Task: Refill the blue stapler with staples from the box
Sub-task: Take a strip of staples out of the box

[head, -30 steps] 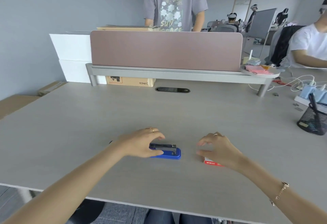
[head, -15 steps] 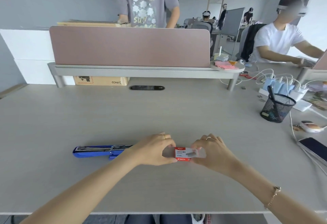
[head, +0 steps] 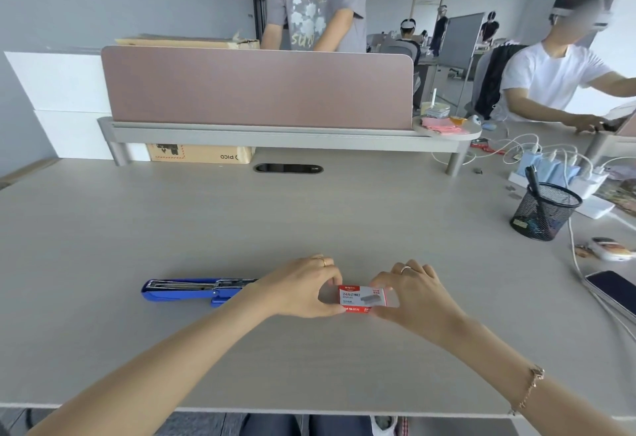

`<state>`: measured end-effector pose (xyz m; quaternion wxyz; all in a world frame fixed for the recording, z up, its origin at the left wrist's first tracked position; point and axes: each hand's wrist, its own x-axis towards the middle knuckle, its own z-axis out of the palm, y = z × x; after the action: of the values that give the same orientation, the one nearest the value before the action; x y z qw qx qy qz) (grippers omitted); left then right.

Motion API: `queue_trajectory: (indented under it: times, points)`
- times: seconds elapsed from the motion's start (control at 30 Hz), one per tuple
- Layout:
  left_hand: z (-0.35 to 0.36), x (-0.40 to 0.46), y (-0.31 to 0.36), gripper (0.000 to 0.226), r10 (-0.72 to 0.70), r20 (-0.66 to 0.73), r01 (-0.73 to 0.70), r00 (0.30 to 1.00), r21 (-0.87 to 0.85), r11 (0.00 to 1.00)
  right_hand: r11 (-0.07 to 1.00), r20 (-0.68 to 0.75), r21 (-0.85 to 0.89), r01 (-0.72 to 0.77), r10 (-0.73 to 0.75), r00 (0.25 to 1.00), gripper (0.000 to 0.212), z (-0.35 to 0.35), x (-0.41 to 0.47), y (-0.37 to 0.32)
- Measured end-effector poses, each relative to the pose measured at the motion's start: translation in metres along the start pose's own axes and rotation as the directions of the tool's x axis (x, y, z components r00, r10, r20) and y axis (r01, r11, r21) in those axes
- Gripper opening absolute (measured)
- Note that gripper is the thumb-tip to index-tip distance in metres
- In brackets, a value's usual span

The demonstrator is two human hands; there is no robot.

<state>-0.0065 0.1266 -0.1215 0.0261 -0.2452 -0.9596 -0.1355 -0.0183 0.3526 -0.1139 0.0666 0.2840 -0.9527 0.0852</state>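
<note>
The blue stapler (head: 192, 291) lies flat on the table, folded open to full length with its metal staple channel facing up; its right end is hidden behind my left wrist. To its right a small red and white staple box (head: 362, 299) rests on the table. My left hand (head: 299, 289) pinches the box's left end, and my right hand (head: 414, 292) pinches its right end. The box looks closed.
A black mesh pen cup (head: 543, 211) stands at the right, with a power strip and cables (head: 564, 174) behind it, a phone (head: 614, 289) and a small white device (head: 611, 249). A pink divider on a grey shelf (head: 256, 89) crosses the back. Two people are beyond it.
One second ago my left hand was on the closed stapler and my right covered the box. The stapler now lies opened flat at the left, and both hands hold the box.
</note>
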Motion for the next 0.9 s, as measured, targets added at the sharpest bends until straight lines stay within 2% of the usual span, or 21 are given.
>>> queue_trajectory:
  times: [0.33,0.63,0.9]
  points:
    - [-0.002,-0.003,-0.002,0.042,-0.016,0.011,0.016,1.0,0.01,1.0,0.996,0.029,0.087,0.029,-0.032,0.999,0.036,0.004,0.001,-0.002]
    - [-0.004,-0.007,-0.004,0.044,-0.034,0.033,0.033,0.999,0.019,0.999,0.946,0.074,0.314,-0.086,0.066,0.995,0.034,0.004,0.003,-0.003]
    - [-0.012,-0.021,-0.01,0.041,-0.038,0.011,0.038,0.999,0.043,0.998,0.939,0.089,0.324,-0.112,0.087,0.992,0.034,0.006,0.003,-0.004]
